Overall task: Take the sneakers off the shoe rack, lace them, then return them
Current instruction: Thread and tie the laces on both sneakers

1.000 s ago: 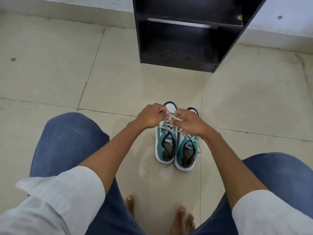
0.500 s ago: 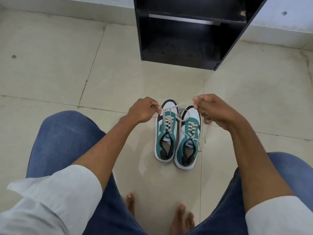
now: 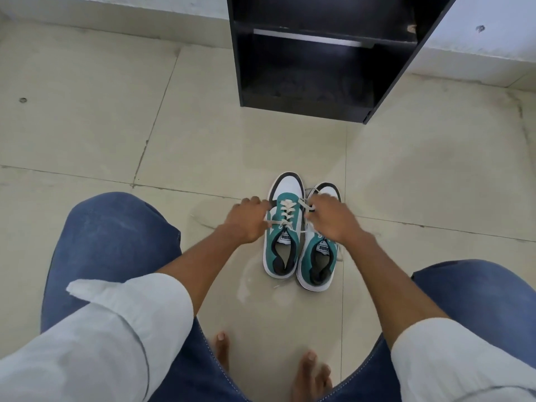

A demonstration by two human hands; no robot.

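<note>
Two green-and-white sneakers stand side by side on the floor, toes pointing away from me. The left sneaker [image 3: 285,248] has its cream lace [image 3: 287,211] crossed up the front. My left hand [image 3: 246,221] grips one lace end at the sneaker's left side. My right hand [image 3: 330,219] grips the other end and lies over the front of the right sneaker [image 3: 319,265], hiding most of its lacing. The black shoe rack [image 3: 324,56] stands open ahead, its shelves bare.
My knees in blue jeans [image 3: 116,245] flank the sneakers, and my bare feet [image 3: 310,375] rest on the tiled floor [image 3: 87,111] below them. A pale wall base [image 3: 478,53] runs behind the rack.
Both hands, spread apart and raised with the lace half a second ago, have come down and inward to the sides of the left sneaker.
</note>
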